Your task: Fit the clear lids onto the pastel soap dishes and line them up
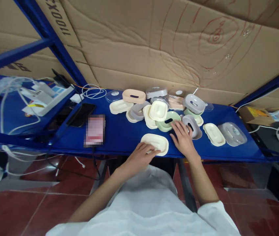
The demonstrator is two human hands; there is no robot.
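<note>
Here's the nearest cream tray (159, 141), long axis running left-right; left hand (143, 154) over it, grip unclear; right hand (183, 137), fingers spread, beside the green dish (163, 125).

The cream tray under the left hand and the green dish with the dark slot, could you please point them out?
Cream tray (158, 141), head view: on its upper surface.
Green dish (166, 126), head view: on its near side.

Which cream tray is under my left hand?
The cream tray closest to the front edge of the blue table; your left hand covers part of it, no other.
</note>
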